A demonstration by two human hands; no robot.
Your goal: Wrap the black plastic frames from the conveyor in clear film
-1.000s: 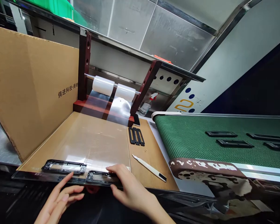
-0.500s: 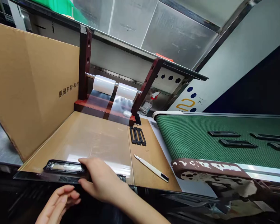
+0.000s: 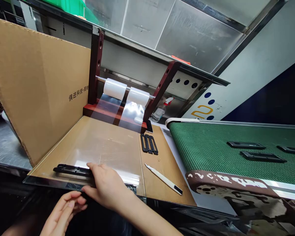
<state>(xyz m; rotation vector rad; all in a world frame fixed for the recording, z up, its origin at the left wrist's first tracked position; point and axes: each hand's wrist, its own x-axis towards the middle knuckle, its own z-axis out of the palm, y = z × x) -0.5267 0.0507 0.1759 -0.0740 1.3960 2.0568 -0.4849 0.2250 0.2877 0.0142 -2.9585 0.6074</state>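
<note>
My right hand (image 3: pixel 108 186) grips the right end of a long, narrow black plastic frame (image 3: pixel 72 169) between thumb and fingers, over the front edge of the clear sheet (image 3: pixel 98 136). The frame is tipped so that its side faces me, and its right end is hidden by the fingers. Below it, in front of the work surface, my left hand (image 3: pixel 64 211) is loosely curled with nothing visible in it. Another dark piece (image 3: pixel 131 187) peeks out behind my right wrist.
Several black frames (image 3: pixel 149 144) lie side by side near a white craft knife (image 3: pixel 163 178). Behind stand film rolls (image 3: pixel 137 96) on a rack, a spray bottle (image 3: pixel 159 111) and a phone (image 3: pixel 149 126). A cardboard panel (image 3: pixel 46 88) rises left; a green conveyor (image 3: pixel 211 137) carries frames at right.
The frame in my right hand has turned from showing its open face to nearly edge-on. The whole view has shifted slightly, and the frames on the conveyor appear further right.
</note>
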